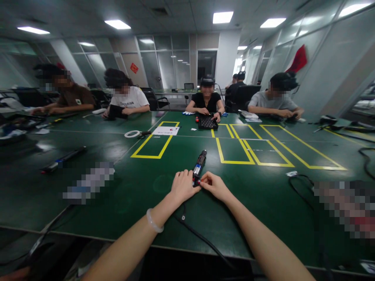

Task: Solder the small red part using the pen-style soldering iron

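Observation:
A dark pen-shaped tool (199,164) with a blue band and a red near end lies on the green table (140,195), pointing away from me. My left hand (183,186) is closed round its near end from the left. My right hand (215,184) pinches the same end from the right with fingertips together. A black cable (202,239) runs from the hands toward the table's near edge. A pale bracelet (153,221) sits on my left wrist.
Yellow tape rectangles (234,150) mark the table ahead. A black tray (208,122), a white sheet (166,130) and a white ring (132,134) lie farther off. Another dark tool (63,159) rests at left, cables (301,191) at right. Several people sit along the far side.

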Demonstrator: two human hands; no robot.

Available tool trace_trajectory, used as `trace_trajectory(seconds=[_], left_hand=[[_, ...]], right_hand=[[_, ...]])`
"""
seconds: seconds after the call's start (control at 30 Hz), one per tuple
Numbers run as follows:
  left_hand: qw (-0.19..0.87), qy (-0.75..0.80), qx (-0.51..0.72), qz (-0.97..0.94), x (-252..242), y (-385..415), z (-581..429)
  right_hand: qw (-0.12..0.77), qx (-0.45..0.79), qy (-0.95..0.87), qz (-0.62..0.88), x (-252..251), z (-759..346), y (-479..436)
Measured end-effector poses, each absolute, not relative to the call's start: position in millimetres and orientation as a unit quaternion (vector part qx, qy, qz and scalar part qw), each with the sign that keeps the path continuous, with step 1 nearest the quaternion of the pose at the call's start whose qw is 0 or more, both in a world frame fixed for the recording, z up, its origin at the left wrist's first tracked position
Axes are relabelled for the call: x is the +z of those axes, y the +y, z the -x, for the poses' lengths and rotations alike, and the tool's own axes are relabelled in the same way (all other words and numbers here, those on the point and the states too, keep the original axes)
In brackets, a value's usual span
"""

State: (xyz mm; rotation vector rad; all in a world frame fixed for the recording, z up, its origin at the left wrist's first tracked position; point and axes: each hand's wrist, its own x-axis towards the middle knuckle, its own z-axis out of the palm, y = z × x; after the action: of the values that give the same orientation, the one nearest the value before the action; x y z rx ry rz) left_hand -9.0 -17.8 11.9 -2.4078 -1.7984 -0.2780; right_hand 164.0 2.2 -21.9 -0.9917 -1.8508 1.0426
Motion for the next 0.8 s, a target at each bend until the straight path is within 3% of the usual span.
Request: trace_trajectory(seconds=[0.8], left_hand=[[0.038, -0.616, -0.078, 0.783, 13, -10, 4]], right_hand=[[0.393, 0.361, -0.736, 0.416, -20, -167, 4]])
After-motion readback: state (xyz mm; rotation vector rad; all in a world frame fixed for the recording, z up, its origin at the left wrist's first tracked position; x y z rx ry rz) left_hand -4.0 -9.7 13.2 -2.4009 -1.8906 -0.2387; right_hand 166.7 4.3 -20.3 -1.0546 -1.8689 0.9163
